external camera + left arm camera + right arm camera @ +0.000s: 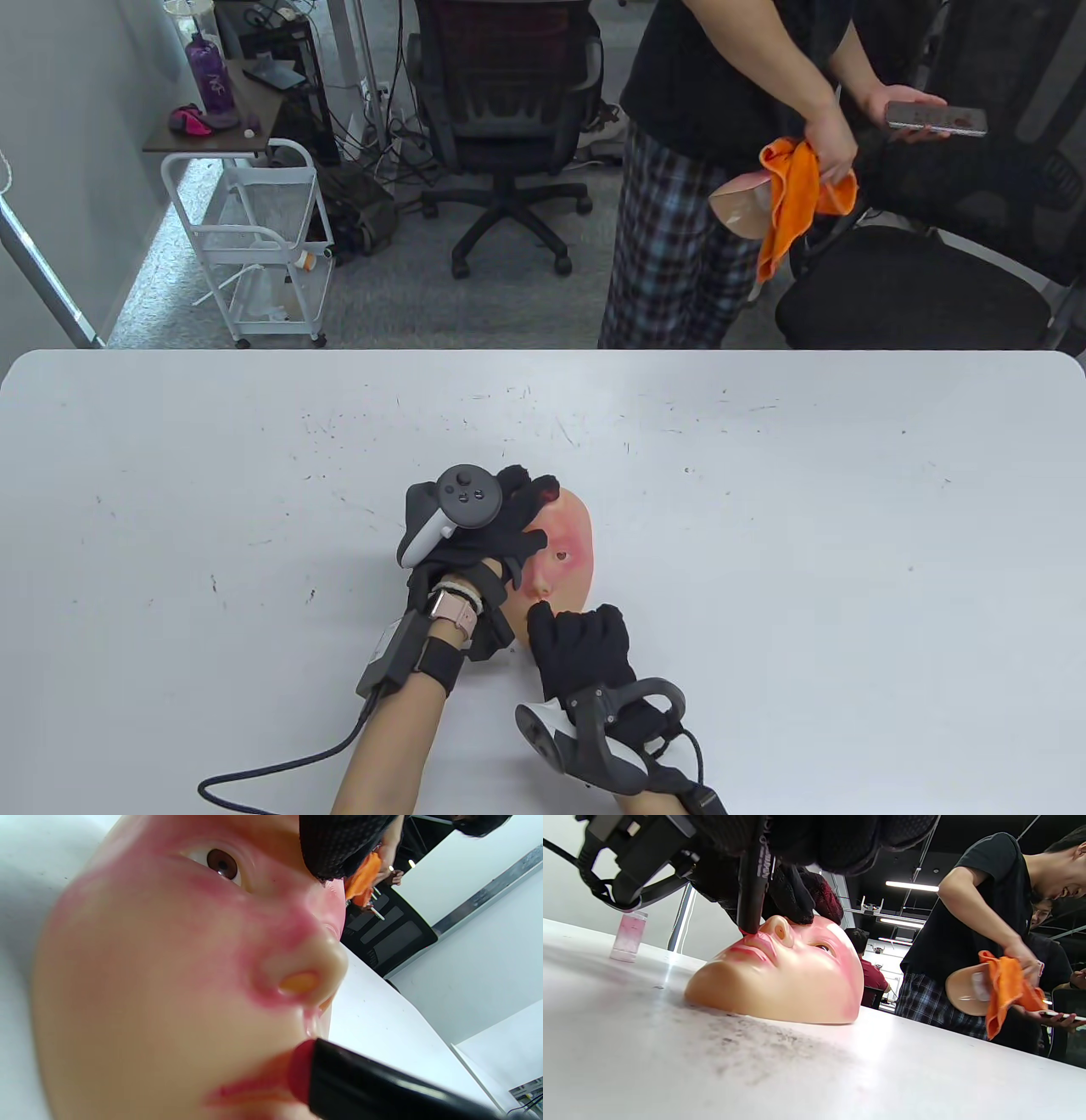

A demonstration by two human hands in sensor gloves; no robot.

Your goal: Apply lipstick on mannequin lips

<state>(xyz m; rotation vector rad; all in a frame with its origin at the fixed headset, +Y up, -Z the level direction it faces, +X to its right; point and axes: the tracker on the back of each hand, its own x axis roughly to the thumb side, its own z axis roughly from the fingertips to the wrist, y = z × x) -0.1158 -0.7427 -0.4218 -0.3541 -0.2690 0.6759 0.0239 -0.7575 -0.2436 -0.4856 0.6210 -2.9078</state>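
A flesh-coloured mannequin face (567,543) lies face up on the white table (764,509), with pink stains on its cheeks. My left hand (501,531) rests on its forehead and left side and holds it down. My right hand (585,649) grips a black lipstick tube (751,887) and holds its red tip against the lips (755,942). In the left wrist view the red tip (302,1069) touches the corner of the mouth (242,1090), below the nose (305,976). In the table view my right hand hides the mouth.
A small clear pink container (629,935) stands on the table behind the face. A person in a black shirt (721,76) stands beyond the far edge, wiping another face mask with an orange cloth (793,199). Office chairs (501,110) and a white cart (254,238) stand behind.
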